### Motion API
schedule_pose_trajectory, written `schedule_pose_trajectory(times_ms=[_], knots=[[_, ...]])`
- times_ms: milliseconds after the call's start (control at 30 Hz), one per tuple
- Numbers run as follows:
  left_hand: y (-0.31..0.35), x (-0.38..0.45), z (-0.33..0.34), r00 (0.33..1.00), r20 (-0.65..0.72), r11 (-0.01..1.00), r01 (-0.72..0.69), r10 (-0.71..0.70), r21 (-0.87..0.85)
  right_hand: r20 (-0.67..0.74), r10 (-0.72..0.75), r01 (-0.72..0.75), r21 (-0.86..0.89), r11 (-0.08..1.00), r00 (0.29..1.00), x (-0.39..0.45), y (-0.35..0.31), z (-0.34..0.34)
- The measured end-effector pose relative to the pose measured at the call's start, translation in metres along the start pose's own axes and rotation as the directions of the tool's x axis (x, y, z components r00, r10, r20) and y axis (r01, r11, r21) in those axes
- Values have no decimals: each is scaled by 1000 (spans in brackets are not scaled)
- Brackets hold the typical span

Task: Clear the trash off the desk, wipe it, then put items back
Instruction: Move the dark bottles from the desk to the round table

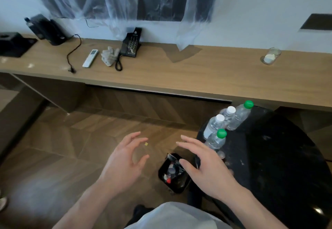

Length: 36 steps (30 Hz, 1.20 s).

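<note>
- Head view: left hand (pixel 124 164) and right hand (pixel 206 167) hover empty, fingers loosely spread, above a black trash bin (pixel 174 175).
- A crumpled grey rag (pixel 109 55) lies on the wood-grain desk (pixel 179 70).

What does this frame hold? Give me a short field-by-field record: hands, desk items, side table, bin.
left hand: left hand open, holds nothing, above the floor
right hand: right hand open, holds nothing, above the bin
desk: desk carries a remote, a crumpled cloth, a phone, a loose cable, a glass
side table: black round table with four water bottles, two with green caps, two with white
bin: black bin on the floor, trash inside
</note>
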<state>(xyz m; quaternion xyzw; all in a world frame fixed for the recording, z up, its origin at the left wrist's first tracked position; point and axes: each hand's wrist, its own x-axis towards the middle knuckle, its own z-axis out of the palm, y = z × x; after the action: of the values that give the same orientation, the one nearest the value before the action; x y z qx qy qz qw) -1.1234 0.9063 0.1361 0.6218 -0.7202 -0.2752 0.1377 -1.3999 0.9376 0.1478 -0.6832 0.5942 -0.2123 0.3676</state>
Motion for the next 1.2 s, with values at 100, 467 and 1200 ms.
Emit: schedule_pose_trajectory(times_ms=[100,467,1200], knots=[[-38,-23,-40,999,-38,999,34,-33,43,118,-25,31,-50,998,993,25,-46,25],[-179,-113,-161,931,-267,966,260,-250,4,352,-154,224,-169,960,923,114,-199,131],[-361,12,-331,832,-413,908,418,-371,26,560,-196,368,-212,905,805,391,-345,235]])
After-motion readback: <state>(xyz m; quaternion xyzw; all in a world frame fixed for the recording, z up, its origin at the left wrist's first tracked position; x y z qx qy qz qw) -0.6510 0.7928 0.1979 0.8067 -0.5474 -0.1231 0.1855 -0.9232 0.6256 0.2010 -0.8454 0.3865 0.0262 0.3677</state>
